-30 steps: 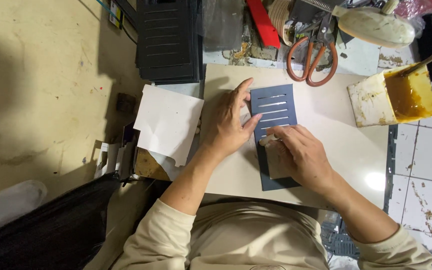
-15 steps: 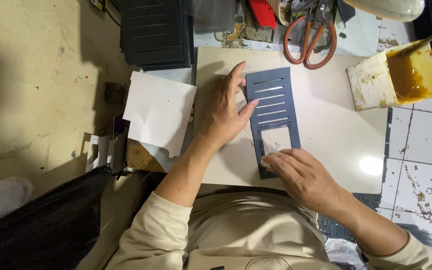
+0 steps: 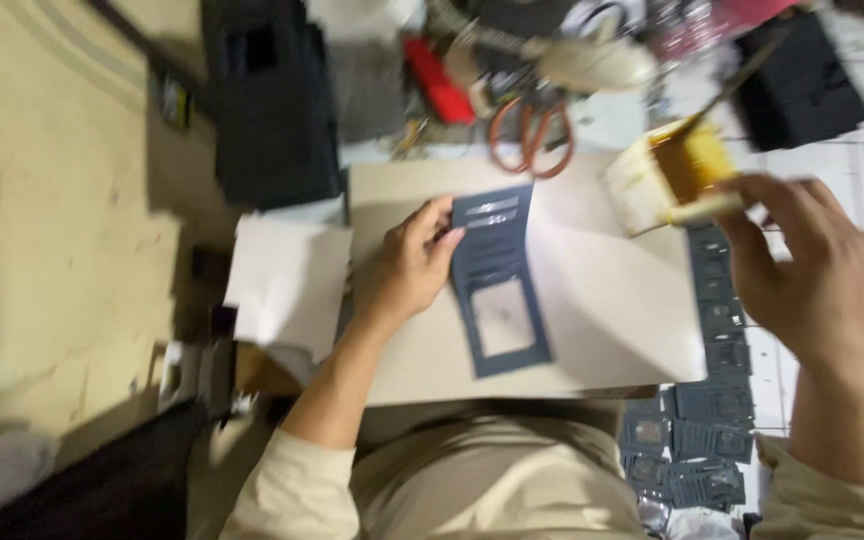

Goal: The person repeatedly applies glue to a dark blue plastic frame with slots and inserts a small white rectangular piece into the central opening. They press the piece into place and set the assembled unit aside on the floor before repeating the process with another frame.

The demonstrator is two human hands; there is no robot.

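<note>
Head cam, blurry: my left hand (image 3: 407, 270) is flat, fingers pressing the left edge of the dark blue slotted card (image 3: 500, 280) on the board (image 3: 612, 320). My right hand (image 3: 802, 265) pinches a brush handle (image 3: 707, 208) at the glue tub (image 3: 667, 180).

orange-handled scissors (image 3: 530, 135) | red tool (image 3: 436, 80) | white paper sheets (image 3: 287, 285) | stacked dark cards (image 3: 712, 440) on tiled floor

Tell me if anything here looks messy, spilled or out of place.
The yellowed glue container is smeared with amber glue and overhangs the work board's far right corner. Dark card pieces lie in a loose heap on the tiles. The picture is blurred.
</note>
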